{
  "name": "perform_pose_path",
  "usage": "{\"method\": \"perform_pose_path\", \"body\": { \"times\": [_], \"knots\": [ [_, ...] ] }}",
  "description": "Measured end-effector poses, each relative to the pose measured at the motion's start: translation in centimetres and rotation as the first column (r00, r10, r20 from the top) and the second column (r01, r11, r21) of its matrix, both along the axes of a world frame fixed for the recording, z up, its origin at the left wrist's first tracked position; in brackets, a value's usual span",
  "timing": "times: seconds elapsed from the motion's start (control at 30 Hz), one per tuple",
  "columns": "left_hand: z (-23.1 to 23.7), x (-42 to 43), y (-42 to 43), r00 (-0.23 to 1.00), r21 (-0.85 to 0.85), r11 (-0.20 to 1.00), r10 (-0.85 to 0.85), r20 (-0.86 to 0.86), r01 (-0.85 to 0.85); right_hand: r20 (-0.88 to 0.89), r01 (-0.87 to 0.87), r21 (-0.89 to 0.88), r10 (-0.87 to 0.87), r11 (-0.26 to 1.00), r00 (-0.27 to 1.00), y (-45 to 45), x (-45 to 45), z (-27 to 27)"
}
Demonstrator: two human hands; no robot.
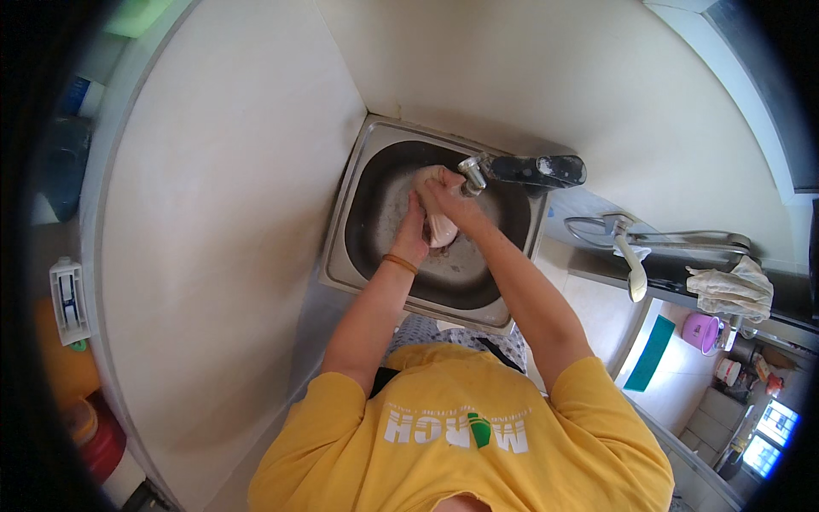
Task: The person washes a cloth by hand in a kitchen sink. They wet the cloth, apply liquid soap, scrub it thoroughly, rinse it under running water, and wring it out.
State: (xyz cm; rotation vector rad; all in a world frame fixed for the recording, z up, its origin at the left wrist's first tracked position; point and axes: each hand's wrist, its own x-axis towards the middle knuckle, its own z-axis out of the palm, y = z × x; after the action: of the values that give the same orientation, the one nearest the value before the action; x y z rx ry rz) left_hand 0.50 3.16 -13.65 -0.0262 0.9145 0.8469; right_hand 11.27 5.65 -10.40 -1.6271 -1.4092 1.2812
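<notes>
Both of my hands are down inside a stainless steel sink [338,256]. Between them is a pale, pinkish, wet-looking object [441,232]; its exact kind is unclear. My left hand [413,227] grips its left side, with a brown band round the wrist. Across its upper part lies my right hand [451,197], fingers curled over it. The fingers hide some of the object, and its lower end hangs near the drain area. Just above and right of my right hand is the metal spout of a black faucet [472,174]; I cannot tell whether water runs.
Pale walls [256,141] meet in the corner behind the sink. The faucet's worn black handle [556,171] reaches right. Farther right are a hand shower [633,275] on its hose, a hanging cloth [732,287], a purple bucket [699,331] and a green mat [651,355].
</notes>
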Motion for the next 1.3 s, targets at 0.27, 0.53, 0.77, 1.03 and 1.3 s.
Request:
{"method": "perform_pose_path", "body": {
  "times": [0.27, 0.53, 0.77, 1.03, 1.3],
  "knots": [
    [2.3, 0.6, 1.0, 0.973, -0.231, 0.973, 0.058, 0.224, -0.005, 0.109, -0.19, 0.237, 0.169, 0.953, 0.98, -6.5, 1.8, 7.7],
    [2.7, 0.1, 1.9, 0.561, -0.073, 0.954, -0.108, 0.821, 0.29, 0.209, -0.532, 0.434, 0.493, 0.727, 0.844, -10.9, 3.7, 14.2],
    [2.8, -1.6, 2.3, 0.713, 0.345, 0.883, -0.462, 0.528, 0.318, -0.45, 0.016, 0.048, 0.008, 0.999, 0.893, -8.6, 7.2, 8.6],
    [2.6, -3.8, 0.7, 0.805, 0.404, 0.721, -0.589, -0.072, 0.563, -0.643, 0.155, -0.408, -0.404, 0.9, 0.651, -0.7, 4.0, -0.5],
    [2.9, -2.4, 0.7, 0.778, -0.056, 0.997, 0.0, 0.629, 0.044, -0.729, -0.048, -0.659, -0.622, 0.751, 0.285, -3.1, 0.8, -2.3]
  ]
}}
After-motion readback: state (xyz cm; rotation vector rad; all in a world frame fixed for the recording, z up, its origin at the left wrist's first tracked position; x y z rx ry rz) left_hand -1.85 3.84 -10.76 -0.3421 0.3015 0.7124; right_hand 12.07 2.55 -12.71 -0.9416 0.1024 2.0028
